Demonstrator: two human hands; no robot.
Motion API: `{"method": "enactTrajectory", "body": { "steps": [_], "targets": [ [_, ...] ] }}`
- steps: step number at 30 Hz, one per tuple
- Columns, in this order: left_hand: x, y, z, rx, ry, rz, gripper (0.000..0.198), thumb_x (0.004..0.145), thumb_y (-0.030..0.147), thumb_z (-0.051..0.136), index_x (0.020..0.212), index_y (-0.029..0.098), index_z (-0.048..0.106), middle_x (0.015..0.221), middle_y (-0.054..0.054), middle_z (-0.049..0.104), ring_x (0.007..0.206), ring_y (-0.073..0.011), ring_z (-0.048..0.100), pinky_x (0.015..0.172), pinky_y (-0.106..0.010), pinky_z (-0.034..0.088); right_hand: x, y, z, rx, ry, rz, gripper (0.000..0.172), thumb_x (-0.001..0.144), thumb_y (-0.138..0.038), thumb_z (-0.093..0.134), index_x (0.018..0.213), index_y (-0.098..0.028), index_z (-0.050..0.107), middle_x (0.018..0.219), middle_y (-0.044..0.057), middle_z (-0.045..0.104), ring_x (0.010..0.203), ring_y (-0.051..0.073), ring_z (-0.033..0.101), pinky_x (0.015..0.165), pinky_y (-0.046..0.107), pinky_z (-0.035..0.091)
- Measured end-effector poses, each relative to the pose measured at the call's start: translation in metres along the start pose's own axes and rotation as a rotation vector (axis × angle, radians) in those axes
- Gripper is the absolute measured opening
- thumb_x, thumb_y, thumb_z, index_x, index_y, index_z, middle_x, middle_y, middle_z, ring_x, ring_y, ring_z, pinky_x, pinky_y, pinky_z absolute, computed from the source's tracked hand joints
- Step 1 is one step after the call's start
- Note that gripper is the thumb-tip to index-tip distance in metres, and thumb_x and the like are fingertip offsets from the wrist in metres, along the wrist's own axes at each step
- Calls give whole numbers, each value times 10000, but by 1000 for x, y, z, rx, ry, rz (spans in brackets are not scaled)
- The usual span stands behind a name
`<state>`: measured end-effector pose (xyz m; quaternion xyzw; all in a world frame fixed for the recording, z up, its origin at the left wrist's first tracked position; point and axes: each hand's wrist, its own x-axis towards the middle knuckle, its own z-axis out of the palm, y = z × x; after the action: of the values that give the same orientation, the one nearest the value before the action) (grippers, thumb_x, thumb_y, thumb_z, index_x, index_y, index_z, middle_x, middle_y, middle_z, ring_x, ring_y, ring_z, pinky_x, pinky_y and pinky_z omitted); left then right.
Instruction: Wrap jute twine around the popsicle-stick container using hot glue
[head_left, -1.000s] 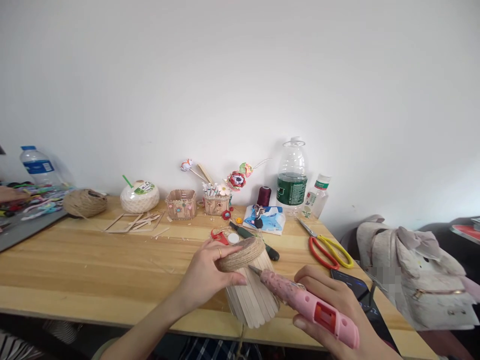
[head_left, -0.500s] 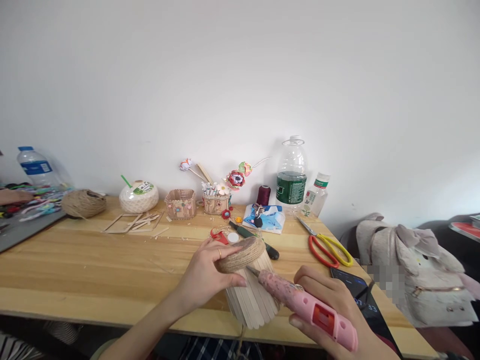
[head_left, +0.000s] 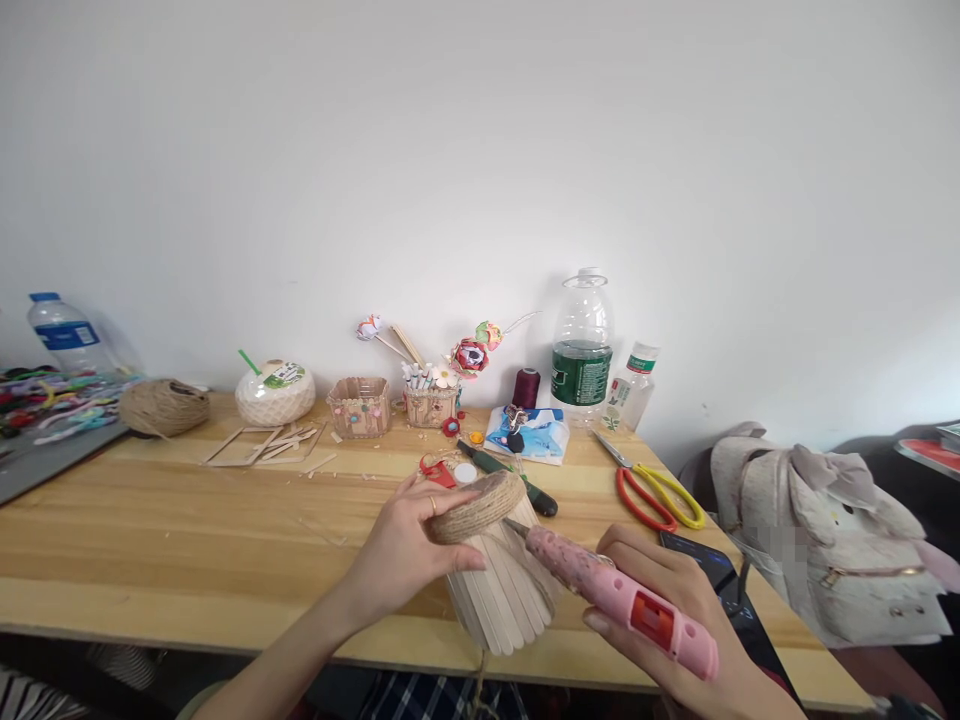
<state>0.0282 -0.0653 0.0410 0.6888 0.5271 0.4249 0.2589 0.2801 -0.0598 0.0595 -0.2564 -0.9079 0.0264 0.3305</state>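
My left hand (head_left: 405,545) grips a round holder made of wooden sticks (head_left: 501,590), tilted above the table's front edge. Jute twine (head_left: 480,505) is wound around its top rim, under my fingers. My right hand (head_left: 675,610) is closed on a pink glue gun (head_left: 622,597). Its metal nozzle touches the holder's side just below the twine band. A loose strand of twine hangs down below the holder.
On the wooden table (head_left: 187,530) lie red-and-yellow scissors (head_left: 660,492), a green-handled tool (head_left: 510,478), loose wooden sticks (head_left: 277,445), a twine ball (head_left: 161,405), small stick boxes (head_left: 360,405), a large water bottle (head_left: 583,350) and a phone (head_left: 709,565). A beige backpack (head_left: 825,540) sits at the right.
The glue gun's nozzle has shifted slightly up and right along the holder's side. The view has drifted a little; a person's hand at the far left is gone from sight.
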Motion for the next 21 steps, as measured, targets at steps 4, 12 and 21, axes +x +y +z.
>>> {"method": "enactTrajectory", "body": {
  "steps": [4,12,21],
  "targets": [
    [-1,0,-1,-38,12,-22,498,539,298,849,1013,210,724,963,-82,716,982,-299,570,1007,-491,341,-2,2,1,14,1,26,340,908,-387,427,633,-195,486,565,-1,493,494,120,468,445,241,377],
    [-2,-4,-2,-60,12,-23,508,541,303,848,1020,193,721,969,-90,709,1007,-308,550,981,-476,363,-6,9,3,16,19,81,289,900,-328,459,653,-184,499,555,-6,491,483,120,475,442,241,371],
    [-3,-8,-3,-68,19,12,513,533,399,838,996,205,734,957,-94,717,988,-304,560,960,-469,402,-6,15,6,-2,30,122,352,895,-391,459,606,-191,478,548,-13,473,466,104,457,431,229,372]
  ]
}}
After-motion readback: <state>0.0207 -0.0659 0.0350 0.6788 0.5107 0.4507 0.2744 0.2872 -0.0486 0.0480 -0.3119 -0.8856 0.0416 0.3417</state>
